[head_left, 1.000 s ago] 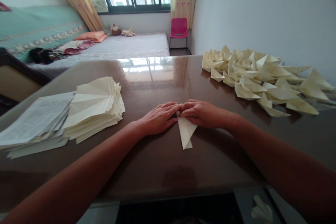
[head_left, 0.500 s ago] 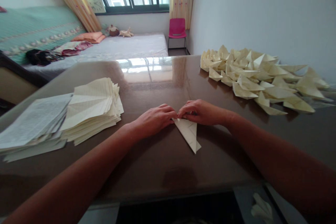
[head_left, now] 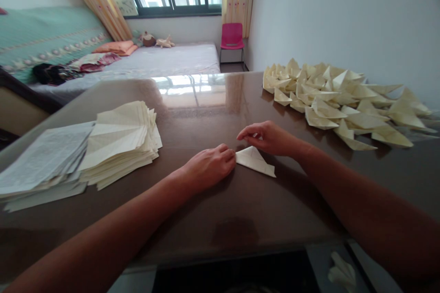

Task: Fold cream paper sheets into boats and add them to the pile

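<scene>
A folded piece of cream paper (head_left: 255, 160), roughly triangular, lies at the middle of the table with its point toward the lower right. My left hand (head_left: 212, 163) is closed on the paper's left corner, the fingertips hiding that end. Just above the paper's upper edge hovers my right hand (head_left: 266, 137), its fingers stretched leftward with a gap to the thumb and nothing visible between them.
A stack of creased cream sheets (head_left: 118, 139) lies at the left, beside a pile of greyish printed sheets (head_left: 44, 158). Many folded paper shapes (head_left: 323, 112) crowd the table's right side. Beyond the brown table (head_left: 192, 219) are a bed (head_left: 178, 58) and a pink chair (head_left: 232, 36).
The folded paper has turned, its point swinging from downward to the lower right. My right hand has come off it, moving slightly up; my left hand has shifted a little down and right.
</scene>
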The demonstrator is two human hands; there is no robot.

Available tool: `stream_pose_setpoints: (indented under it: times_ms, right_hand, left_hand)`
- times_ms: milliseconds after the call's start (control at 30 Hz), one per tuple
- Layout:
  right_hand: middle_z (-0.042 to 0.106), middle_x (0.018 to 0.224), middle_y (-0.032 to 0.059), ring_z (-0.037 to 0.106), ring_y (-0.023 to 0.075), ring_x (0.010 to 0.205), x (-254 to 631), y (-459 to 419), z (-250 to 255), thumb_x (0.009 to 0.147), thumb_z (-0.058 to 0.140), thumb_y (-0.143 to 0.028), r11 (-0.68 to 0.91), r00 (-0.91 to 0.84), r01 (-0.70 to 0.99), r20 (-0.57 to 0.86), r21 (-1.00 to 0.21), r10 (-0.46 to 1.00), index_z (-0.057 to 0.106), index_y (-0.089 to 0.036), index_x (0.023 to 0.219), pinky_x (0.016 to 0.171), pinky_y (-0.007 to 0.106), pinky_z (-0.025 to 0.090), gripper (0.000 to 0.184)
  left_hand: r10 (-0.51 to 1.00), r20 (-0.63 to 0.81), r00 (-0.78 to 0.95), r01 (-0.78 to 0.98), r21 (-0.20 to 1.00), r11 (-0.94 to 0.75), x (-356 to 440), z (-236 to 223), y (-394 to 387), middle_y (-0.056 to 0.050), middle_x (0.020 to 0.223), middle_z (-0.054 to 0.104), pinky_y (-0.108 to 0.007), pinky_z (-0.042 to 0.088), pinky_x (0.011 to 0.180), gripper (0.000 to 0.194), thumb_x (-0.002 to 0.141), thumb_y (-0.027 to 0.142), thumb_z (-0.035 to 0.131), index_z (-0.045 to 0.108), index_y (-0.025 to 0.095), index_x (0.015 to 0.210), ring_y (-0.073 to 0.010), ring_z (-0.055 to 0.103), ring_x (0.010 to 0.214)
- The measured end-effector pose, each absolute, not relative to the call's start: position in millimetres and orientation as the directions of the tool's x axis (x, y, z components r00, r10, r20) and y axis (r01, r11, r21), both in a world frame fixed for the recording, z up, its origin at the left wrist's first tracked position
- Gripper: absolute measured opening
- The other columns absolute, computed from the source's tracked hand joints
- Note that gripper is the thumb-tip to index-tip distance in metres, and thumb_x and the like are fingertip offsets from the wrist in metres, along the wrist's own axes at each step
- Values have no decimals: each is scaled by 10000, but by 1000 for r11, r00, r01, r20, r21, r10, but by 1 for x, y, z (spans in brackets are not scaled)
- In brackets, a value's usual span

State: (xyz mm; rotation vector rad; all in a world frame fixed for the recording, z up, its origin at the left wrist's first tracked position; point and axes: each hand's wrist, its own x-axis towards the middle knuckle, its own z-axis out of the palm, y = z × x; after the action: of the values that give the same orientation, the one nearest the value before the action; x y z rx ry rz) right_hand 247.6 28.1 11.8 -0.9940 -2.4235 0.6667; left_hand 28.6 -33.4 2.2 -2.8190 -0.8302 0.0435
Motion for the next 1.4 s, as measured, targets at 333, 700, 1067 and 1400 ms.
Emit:
stream_pose_setpoints:
  times_ms: [333, 700, 1067, 1400]
  right_hand:
    - [730, 760, 20, 589, 123, 599, 259, 40, 12, 820, 537, -255, 503, -466, 704, 208, -501, 860, 746, -193, 940, 588, 219, 407, 248]
    - [686, 892, 42, 597, 144, 725, 257, 43, 1, 852, 560, -401, 531, -537, 773, 88, -346, 839, 701, -207, 931, 654, 235, 396, 252]
    - [636, 849, 16, 564, 125, 706, 244, 35, -10, 789, 649, -390, 533, -540, 732, 115, -425, 834, 637, -193, 832, 611, 220, 382, 202]
    - [690, 872, 42, 623, 146, 771, 241, 31, -5, 783, 605, -268, 474, -551, 518, 146, -712, 822, 644, -167, 760, 707, 247, 468, 111]
  left_hand:
    - [768, 22, 640, 759, -173, -628, 33, 6, -32, -102, 928, 620, -311, 506, 740, 146, 905, 123, 485, 628, 123, 936, -219, 555, 891]
    - [799, 120, 589, 805, -172, -568, 13, 2, -17, -81, 891, 587, -320, 477, 793, 221, 950, 234, 423, 604, 134, 870, -209, 539, 870]
    - [722, 237, 650, 756, -100, -647, 20, -3, -18, -67, 995, 594, -352, 449, 858, 297, 968, 290, 378, 595, 232, 1162, -209, 492, 969]
    - [695, 322, 643, 746, -58, -663, 21, -10, -19, -65, 1168, 568, -375, 445, 918, 388, 950, 229, 402, 492, 262, 1326, -220, 488, 1061]
